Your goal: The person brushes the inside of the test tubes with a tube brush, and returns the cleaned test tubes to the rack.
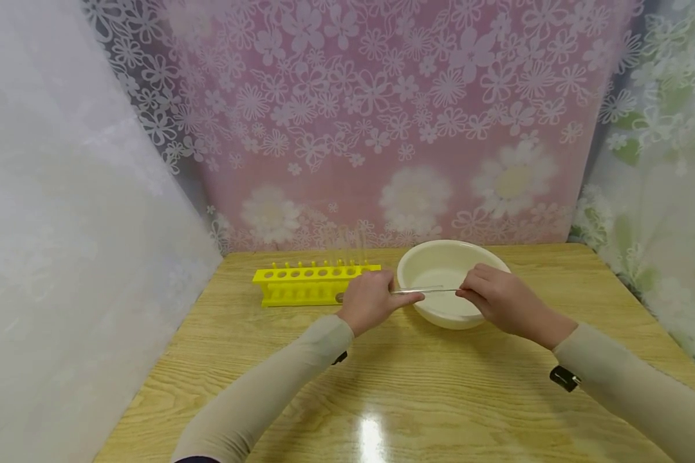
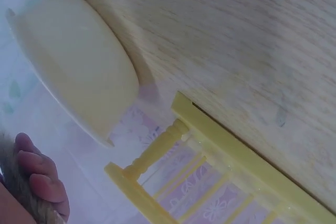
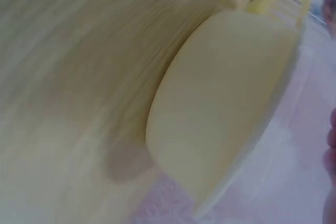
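In the head view my left hand [image 1: 372, 297] grips a clear glass test tube [image 1: 408, 292], lying nearly level in front of the bowl. Inside it are the grey-brown bristles of a test tube brush [image 2: 21, 182], seen at the left hand's curled fingers in the left wrist view. My right hand [image 1: 500, 301] pinches the brush's thin wire handle over the bowl's right half. The cream bowl [image 1: 452, 321] stands on the table under both hands. In the right wrist view only the right fingertips [image 3: 331, 150] show, at the edge.
A yellow test tube rack [image 1: 301, 297] stands left of the bowl, with several clear test tubes [image 1: 344, 247] upright at its right end. The wooden table [image 1: 382, 379] reaches back to a pink flowered curtain [image 1: 370, 128]. A pale sheet [image 1: 81, 225] hangs at the left.
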### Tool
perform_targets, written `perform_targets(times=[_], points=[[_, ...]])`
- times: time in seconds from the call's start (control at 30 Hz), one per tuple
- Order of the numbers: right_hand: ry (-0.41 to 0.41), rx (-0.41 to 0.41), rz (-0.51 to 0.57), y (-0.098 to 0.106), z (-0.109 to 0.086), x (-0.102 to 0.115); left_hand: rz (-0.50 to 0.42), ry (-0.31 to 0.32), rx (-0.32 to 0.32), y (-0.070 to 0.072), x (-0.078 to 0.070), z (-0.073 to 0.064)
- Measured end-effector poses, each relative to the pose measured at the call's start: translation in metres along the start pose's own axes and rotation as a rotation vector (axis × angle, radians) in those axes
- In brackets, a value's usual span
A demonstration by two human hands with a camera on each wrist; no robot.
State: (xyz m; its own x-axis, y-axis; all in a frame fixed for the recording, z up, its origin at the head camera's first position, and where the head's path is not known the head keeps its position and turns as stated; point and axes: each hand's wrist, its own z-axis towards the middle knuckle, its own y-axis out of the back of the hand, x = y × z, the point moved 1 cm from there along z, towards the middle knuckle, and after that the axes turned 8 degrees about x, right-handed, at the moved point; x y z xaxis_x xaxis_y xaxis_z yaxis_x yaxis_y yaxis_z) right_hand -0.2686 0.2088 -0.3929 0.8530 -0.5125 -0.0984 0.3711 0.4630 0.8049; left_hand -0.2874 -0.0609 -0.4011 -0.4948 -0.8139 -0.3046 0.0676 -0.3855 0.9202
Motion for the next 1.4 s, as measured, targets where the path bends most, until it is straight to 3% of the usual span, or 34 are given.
perform_targets(times=[0.13, 0.3, 0.37, 0.4, 0.47, 0.5, 0.63, 0.7, 0.77, 0.83, 0.93, 1.03, 1.23, 1.33, 1.4], points=[[-0.269, 0.106, 0.325, 0.002, -0.001, 0.000, 0.012, -0.008, -0.021, 0.001, 0.000, 0.001], [-0.738, 0.265, 0.981, 0.001, 0.002, 0.000, 0.017, -0.017, -0.035, 0.002, -0.002, 0.000], [-0.874, 0.291, 1.147, 0.000, 0.003, 0.000, 0.018, -0.023, -0.042, 0.002, -0.002, 0.000], [-0.900, 0.296, 1.172, -0.001, 0.003, 0.001, 0.020, -0.025, -0.045, 0.002, -0.002, 0.000], [-0.837, 0.284, 1.076, -0.003, 0.001, 0.001, 0.013, -0.026, -0.039, 0.002, -0.002, 0.000], [-0.748, 0.265, 0.961, -0.003, 0.001, 0.002, 0.002, -0.021, -0.032, 0.002, -0.002, 0.000], [-0.283, 0.104, 0.269, -0.004, 0.001, 0.005, -0.068, 0.017, 0.014, 0.002, 0.002, 0.001], [-0.085, 0.007, 0.015, -0.005, 0.002, 0.006, -0.094, 0.036, 0.036, 0.002, 0.004, 0.001], [0.050, -0.050, -0.114, -0.005, 0.003, 0.005, -0.107, 0.040, 0.047, 0.001, 0.005, 0.001], [0.132, -0.075, -0.164, -0.005, 0.004, 0.004, -0.108, 0.034, 0.049, 0.000, 0.006, 0.000], [0.144, -0.065, -0.165, -0.004, 0.004, 0.003, -0.109, 0.026, 0.040, -0.002, 0.006, -0.001], [0.030, -0.004, -0.015, -0.003, 0.003, 0.003, -0.105, 0.025, 0.032, -0.002, 0.007, -0.001], [-0.516, 0.158, 0.651, 0.000, 0.005, 0.003, -0.054, -0.006, -0.006, 0.000, 0.006, -0.002], [-0.762, 0.257, 0.899, 0.001, 0.008, 0.003, 0.001, -0.031, -0.028, 0.000, 0.004, -0.003], [-0.875, 0.326, 1.036, 0.002, 0.011, 0.002, 0.035, -0.043, -0.039, -0.002, 0.004, -0.004]])
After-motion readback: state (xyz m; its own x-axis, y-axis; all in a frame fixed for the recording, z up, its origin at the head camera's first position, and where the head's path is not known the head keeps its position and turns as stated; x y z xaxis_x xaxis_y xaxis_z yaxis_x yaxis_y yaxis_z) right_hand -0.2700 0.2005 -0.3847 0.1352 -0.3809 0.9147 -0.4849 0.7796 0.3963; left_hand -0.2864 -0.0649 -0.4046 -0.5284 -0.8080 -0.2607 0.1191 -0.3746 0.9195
